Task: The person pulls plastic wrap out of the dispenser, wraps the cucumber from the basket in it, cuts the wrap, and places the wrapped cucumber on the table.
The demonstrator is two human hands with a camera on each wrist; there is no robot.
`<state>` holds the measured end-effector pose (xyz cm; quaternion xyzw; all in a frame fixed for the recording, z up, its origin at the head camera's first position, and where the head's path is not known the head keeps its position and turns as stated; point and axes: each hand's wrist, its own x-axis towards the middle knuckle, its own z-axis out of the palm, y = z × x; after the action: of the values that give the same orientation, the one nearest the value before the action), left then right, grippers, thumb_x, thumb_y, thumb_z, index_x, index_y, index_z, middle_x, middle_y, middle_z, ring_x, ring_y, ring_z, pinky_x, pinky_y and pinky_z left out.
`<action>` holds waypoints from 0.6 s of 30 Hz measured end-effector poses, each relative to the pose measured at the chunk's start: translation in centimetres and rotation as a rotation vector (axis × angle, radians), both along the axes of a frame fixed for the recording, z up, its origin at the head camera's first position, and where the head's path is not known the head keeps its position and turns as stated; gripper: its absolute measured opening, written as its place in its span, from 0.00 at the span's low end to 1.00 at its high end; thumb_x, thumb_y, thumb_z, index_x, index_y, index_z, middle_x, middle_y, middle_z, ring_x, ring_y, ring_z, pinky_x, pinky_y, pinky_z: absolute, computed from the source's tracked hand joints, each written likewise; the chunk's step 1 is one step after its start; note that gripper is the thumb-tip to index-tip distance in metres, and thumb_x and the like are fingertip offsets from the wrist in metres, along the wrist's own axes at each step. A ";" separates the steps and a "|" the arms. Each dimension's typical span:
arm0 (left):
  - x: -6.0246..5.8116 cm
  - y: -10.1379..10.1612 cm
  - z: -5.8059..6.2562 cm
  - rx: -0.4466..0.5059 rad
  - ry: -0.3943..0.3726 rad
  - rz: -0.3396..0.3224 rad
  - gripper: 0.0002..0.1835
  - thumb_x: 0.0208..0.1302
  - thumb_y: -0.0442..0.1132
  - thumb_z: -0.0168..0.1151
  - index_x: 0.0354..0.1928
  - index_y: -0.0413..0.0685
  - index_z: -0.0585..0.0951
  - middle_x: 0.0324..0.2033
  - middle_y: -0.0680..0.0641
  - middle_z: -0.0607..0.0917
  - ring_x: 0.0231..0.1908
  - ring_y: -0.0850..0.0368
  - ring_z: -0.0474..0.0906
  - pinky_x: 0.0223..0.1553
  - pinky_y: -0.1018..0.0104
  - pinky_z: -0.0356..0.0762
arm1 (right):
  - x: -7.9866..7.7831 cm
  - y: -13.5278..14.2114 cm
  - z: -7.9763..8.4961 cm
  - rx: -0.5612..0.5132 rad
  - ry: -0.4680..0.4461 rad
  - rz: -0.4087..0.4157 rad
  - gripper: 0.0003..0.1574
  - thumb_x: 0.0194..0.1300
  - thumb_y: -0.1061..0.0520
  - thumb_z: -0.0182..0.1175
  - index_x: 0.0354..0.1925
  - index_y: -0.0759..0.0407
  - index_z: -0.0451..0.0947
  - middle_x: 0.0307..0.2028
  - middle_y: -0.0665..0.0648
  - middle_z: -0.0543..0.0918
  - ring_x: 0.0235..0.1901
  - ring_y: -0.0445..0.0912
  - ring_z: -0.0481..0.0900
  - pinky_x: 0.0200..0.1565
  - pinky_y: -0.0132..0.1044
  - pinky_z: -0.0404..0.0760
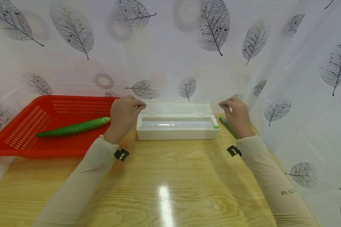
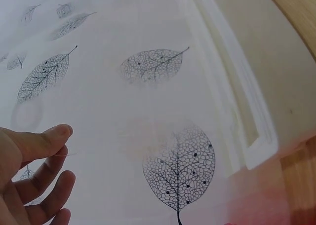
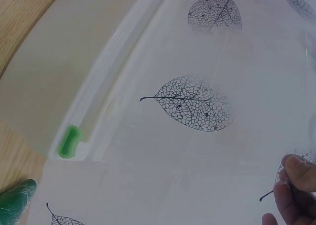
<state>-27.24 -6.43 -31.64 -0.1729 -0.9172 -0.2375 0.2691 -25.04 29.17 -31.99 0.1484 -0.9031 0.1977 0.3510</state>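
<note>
Left hand (image 1: 122, 115): up by the white box (image 1: 176, 135), pinching clear film (image 3: 138, 180).
Right hand (image 1: 238, 115): up by its other end, pinching film too.
Arms (image 1: 82, 176): both stretched forward.

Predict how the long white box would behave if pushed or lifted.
The white box seems unlikely to tip or roll when pushed, since it is low and long with a flat front. Its smooth, plastic-looking walls suggest it may be stiff. When lifted, its open lid might swing, as it appears hinged along the back edge.
</note>
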 end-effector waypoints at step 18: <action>0.8 -0.2 2.4 0.026 0.078 -0.012 0.06 0.55 0.39 0.68 0.35 0.48 0.88 0.30 0.44 0.87 0.28 0.48 0.79 0.28 0.58 0.72 | 1.0 -0.3 2.2 -0.007 0.076 -0.007 0.07 0.61 0.65 0.60 0.35 0.70 0.82 0.32 0.65 0.82 0.33 0.55 0.78 0.34 0.44 0.74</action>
<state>-26.45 -6.65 -29.27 -0.1840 -0.9019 -0.2441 0.3053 -24.04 28.84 -29.74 0.1515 -0.8890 0.1938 0.3862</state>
